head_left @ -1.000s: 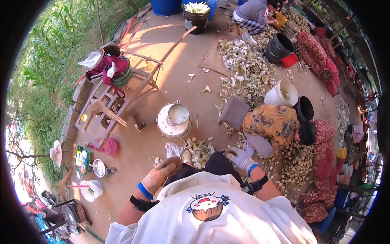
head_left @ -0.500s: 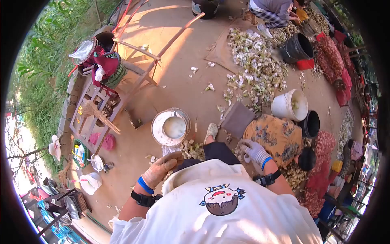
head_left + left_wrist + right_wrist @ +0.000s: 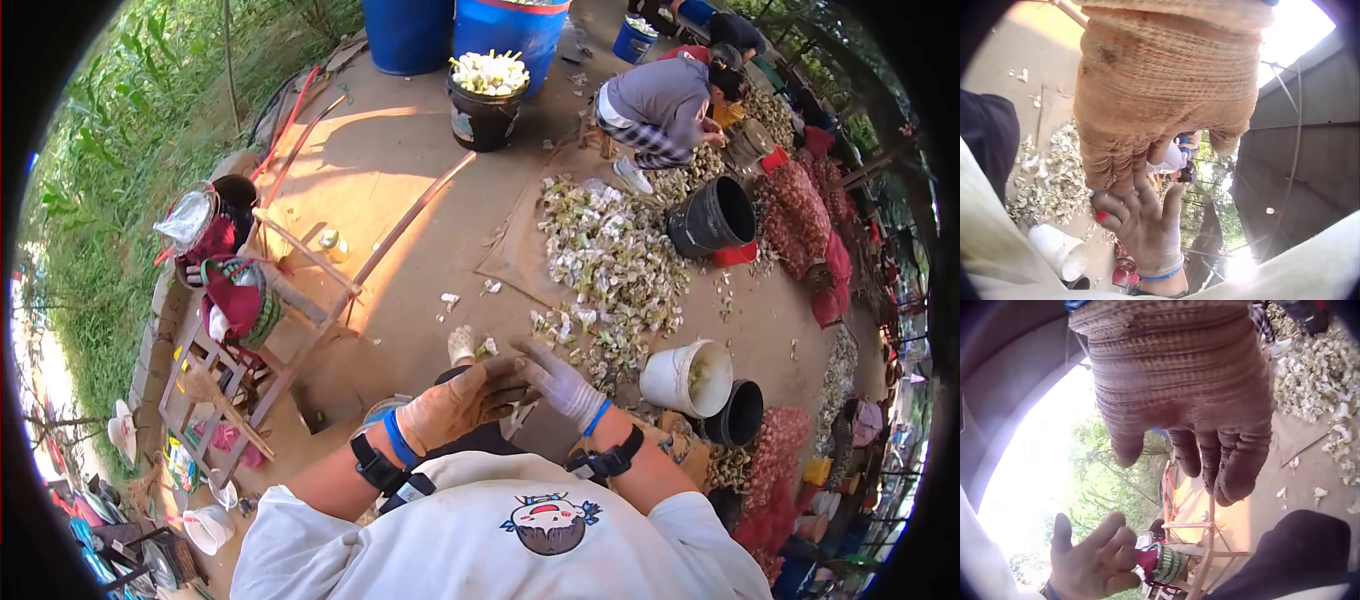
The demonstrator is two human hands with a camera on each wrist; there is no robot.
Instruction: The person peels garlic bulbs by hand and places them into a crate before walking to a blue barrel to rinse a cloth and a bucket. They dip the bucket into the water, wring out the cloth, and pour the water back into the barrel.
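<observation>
- Hat (image 3: 122, 432), pale, well apart from the heap (image 3: 605, 265), out to its left.
- White pail (image 3: 208, 528), also left of the heap and nearer the wearer.
- Broom (image 3: 225, 395), resting on a wooden frame (image 3: 285, 360) to the left of the heap; a dark red and green bag (image 3: 232, 300) hangs by the frame's upper part.
- Left hand (image 3: 455, 405), in a stained glove, on the wearer's side of the heap and to its left: thumb apart, fingers loosely bent, a relaxed spread with nothing seen in it.
- Shoe (image 3: 461, 345), pale, left of the heap, just beyond the left hand.
- Black tub (image 3: 484, 122), filled with whitish pieces, beyond the heap to the left, blue drums (image 3: 510, 45) just behind it.
- Right hand (image 3: 560, 385), gloved, near the heap's lower left edge: fingers lengthened and slightly bent, thumb apart, no object seen in it. Its fingertips come close to the left hand's; whether they touch, I cannot tell.
- Heap itself, pale and greenish scraps, spread on the ground beyond the right hand.
- Seated person (image 3: 660, 105), in grey, past the heap's far end.
- White bucket (image 3: 665, 380), tipped, just right of the heap's near end.
- Red sacks (image 3: 795, 215), right of the heap.
</observation>
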